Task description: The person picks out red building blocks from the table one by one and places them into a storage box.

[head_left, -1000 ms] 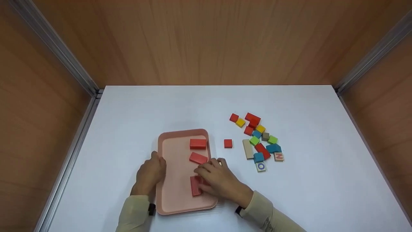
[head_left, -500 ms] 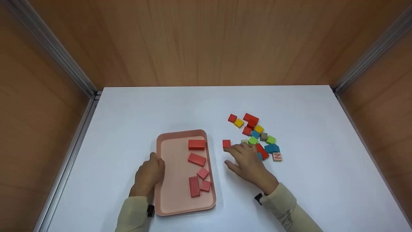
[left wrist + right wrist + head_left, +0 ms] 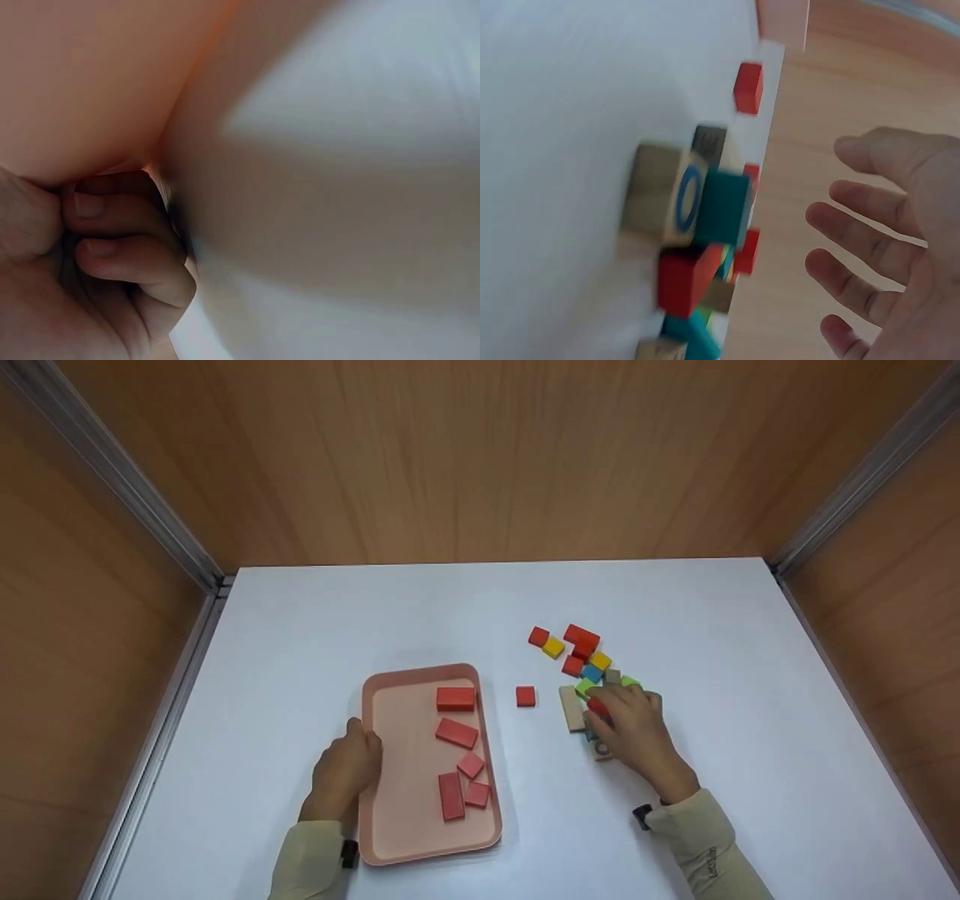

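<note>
My left hand (image 3: 349, 765) grips the left rim of a pink tray (image 3: 401, 829), with the fingers curled under its edge in the left wrist view. Along the tray's right side lie three long red blocks, among them one at the top (image 3: 456, 699), and two small red cubes, one a corner-on cube (image 3: 471, 765). My right hand (image 3: 637, 731) is over the block pile, fingers spread around a long red block (image 3: 598, 706) and apart from it in the right wrist view. Near that hand are a teal block (image 3: 721, 208) and a wooden letter block (image 3: 656, 195), partly covered in the head view.
A lone red cube (image 3: 526, 696) lies between tray and pile. Beside the pile is a pale plank (image 3: 571, 709). Farther back are a yellow cube (image 3: 553, 647) and several red blocks. Wooden walls (image 3: 480, 465) stand around the white table (image 3: 315, 622).
My right hand has left the tray's right side and moved right over the pile, uncovering two small red cubes in the tray. My left hand keeps its hold on the rim.
</note>
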The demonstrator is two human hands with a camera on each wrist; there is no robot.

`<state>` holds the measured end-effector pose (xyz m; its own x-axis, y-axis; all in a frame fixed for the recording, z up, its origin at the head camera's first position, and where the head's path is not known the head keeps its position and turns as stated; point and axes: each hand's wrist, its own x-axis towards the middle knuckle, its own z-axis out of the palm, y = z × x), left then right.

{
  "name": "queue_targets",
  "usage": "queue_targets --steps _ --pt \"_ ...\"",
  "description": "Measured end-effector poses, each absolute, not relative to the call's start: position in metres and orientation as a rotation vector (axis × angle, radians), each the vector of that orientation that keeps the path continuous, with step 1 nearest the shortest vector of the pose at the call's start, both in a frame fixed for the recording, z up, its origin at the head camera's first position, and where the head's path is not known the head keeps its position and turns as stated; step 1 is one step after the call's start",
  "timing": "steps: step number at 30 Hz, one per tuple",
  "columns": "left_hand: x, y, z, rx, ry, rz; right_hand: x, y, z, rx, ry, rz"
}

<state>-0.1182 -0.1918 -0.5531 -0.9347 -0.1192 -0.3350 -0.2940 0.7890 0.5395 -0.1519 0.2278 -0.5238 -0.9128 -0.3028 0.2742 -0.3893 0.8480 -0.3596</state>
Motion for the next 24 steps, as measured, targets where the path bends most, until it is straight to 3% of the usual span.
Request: queue_targets --steps 9,24 --pt "-0.117 -0.192 -0.554 -0.296 2.721 0.897 -0.153 0.256 -0.532 0.285 -2.981 0.573" --pt "-0.118 -0.192 -0.554 -0.313 2.711 0.863 -0.152 0.252 -0.549 0.309 -3.055 0.458"
